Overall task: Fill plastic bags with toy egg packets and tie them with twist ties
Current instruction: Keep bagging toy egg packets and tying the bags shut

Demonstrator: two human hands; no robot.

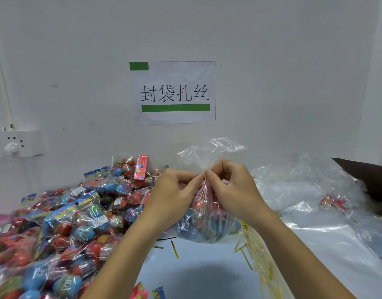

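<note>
One filled bag (204,221) stands mid-table, its neck pinched by both hands: left hand (175,190) and right hand (231,186) grip one gold tie (205,179) there. Uncounted egg packets (56,223) heap left; about six loose ties (174,249) lie nearby.

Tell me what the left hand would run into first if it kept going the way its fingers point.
The left hand points right, its fingertips pinching the gold twist tie at the gathered neck of the plastic bag. Going on, it would likely meet the right hand's fingertips almost at once.
</note>
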